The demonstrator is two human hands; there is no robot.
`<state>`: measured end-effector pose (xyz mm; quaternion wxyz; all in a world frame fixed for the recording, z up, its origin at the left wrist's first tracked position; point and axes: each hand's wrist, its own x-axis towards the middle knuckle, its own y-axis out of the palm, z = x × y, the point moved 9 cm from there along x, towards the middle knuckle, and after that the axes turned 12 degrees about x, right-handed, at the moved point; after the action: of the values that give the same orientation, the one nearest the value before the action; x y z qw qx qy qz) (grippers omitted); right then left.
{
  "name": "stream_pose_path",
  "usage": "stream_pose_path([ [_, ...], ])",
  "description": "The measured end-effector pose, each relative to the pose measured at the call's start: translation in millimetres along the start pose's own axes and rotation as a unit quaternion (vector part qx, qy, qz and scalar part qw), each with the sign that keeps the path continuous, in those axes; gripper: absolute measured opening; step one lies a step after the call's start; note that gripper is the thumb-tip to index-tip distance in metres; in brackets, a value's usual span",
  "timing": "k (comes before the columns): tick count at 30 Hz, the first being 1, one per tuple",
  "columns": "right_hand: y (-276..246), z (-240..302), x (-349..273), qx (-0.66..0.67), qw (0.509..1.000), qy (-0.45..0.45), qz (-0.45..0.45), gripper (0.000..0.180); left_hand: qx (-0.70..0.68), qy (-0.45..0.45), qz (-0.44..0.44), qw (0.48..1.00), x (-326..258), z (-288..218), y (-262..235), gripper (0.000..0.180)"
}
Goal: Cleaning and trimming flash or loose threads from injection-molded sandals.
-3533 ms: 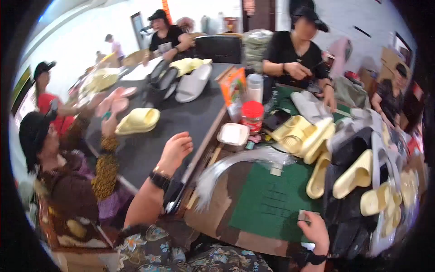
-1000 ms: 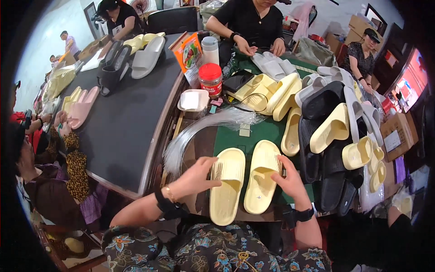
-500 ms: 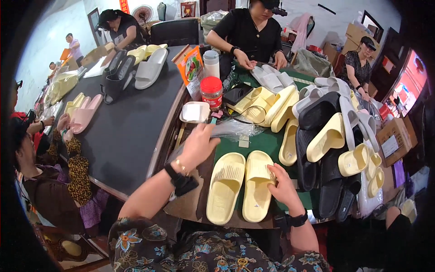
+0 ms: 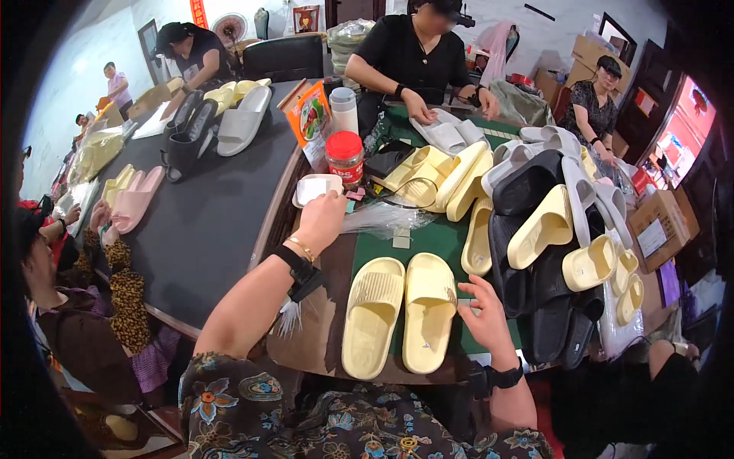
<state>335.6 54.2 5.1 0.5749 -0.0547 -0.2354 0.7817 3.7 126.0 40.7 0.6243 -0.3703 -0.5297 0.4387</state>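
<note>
A pair of pale yellow slippers lies side by side in front of me, a left slipper [image 4: 372, 325] and a right slipper [image 4: 428, 317], toes pointing away. My left hand [image 4: 324, 218] reaches over the white tray [image 4: 300, 200], its fingers drawn together at the white stack [image 4: 321, 185] inside. Whatever is between those fingertips is hidden. My right hand [image 4: 485, 315] is just right of the right slipper, fingers bent and apart, holding nothing. A bundle of clear plastic strips [image 4: 382, 218] lies beside my left hand.
A red-lidded jar [image 4: 345, 159], a white bottle [image 4: 344, 113] and an orange packet [image 4: 310, 118] stand beyond the tray. Black, yellow and grey slippers [image 4: 539, 229] are heaped at right. Across the table a person handles grey slippers [image 4: 447, 134]. A dark table [image 4: 222, 206] adjoins at left.
My left hand has moved from above the plastic strips leftward to the tray, and its fingers have closed together. My right hand has come off the right slipper to its right side.
</note>
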Motion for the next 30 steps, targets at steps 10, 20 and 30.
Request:
stream_pose_path([
  [10, 7, 16, 3, 0.078, 0.997, -0.011, -0.004, 0.031, -0.173, -0.053, -0.102, 0.978, 4, 42, -64, 0.013],
  [20, 0, 43, 0, 0.206, 0.971, -0.056, -0.108, 0.035, -0.726, -0.198, -0.092, 0.652, -48, 19, -105, 0.011],
  [30, 114, 94, 10, 0.265, 0.945, -0.086, 0.174, 0.067, -0.636, -0.004, 0.129, 0.761, -122, -91, -97, 0.006],
])
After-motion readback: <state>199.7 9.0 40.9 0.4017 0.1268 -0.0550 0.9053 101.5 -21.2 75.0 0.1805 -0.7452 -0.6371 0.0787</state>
